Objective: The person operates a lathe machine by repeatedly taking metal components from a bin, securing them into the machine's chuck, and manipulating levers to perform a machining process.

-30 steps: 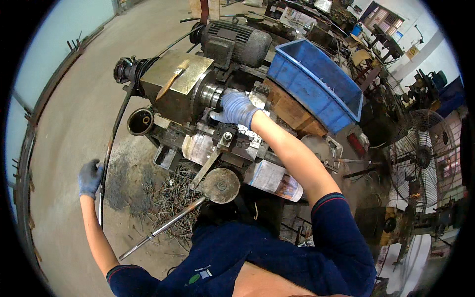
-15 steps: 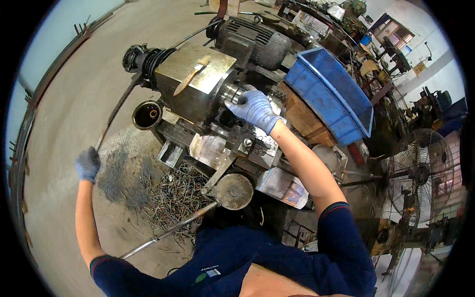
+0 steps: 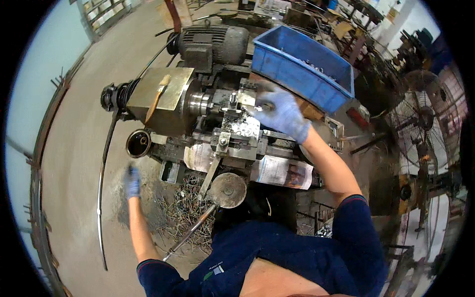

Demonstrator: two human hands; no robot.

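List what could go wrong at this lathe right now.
1. The gloved right hand is close to the chuck; if the chuck turns, the glove could catch.
2. The metal shavings heaped on the floor could cut or trip.
3. The paintbrush lying loose on the headstock cover could slide off.

One lathe [image 3: 217, 123], one blue bin [image 3: 297, 74], one brush [image 3: 158, 96], one fan [image 3: 420, 123].

The scene is viewed by a single head-worn fisheye camera, aimed steeply downward from above the person's shoulders. The lathe [image 3: 217, 123] is seen close, at arm's reach, with the floor [image 3: 74, 163] left. Straight edges are bent toward the rim; no second view is provided.
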